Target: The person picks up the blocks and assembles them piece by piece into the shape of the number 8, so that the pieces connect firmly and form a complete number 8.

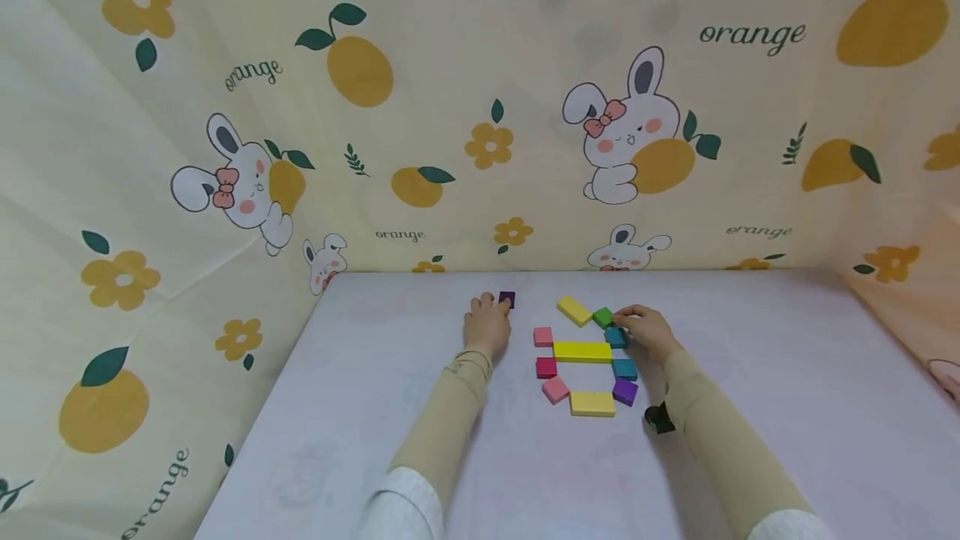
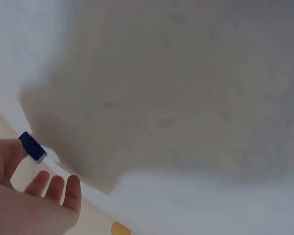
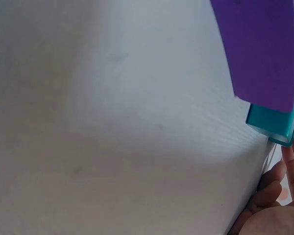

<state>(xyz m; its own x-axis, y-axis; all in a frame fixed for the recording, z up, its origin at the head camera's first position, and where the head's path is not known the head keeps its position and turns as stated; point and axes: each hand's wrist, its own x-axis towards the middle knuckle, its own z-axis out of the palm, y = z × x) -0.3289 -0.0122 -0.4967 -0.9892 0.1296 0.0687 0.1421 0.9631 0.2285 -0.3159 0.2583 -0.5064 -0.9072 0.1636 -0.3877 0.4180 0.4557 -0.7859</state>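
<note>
My left hand [image 1: 487, 325] is at the back of the table, with thumb and index finger at a small dark blue block [image 2: 33, 147]. Its other fingers are loosely bent, apart from the block. To the right, my right hand [image 1: 649, 330] pinches a green block [image 1: 603, 317] at its right corner. That block lies between a tilted yellow block [image 1: 574, 312] and a teal block [image 1: 616, 337]. In the right wrist view, a purple block [image 3: 264, 54] and a teal block [image 3: 272, 122] hide part of the fingers, and the green block is out of sight.
A long yellow block [image 1: 582, 352] crosses the middle of the block outline. Pink [image 1: 543, 337], red [image 1: 546, 367] and pink [image 1: 556, 390] blocks line its left side. Another yellow block [image 1: 592, 404] lies at the front. A black device [image 1: 660, 419] shows beside the right sleeve.
</note>
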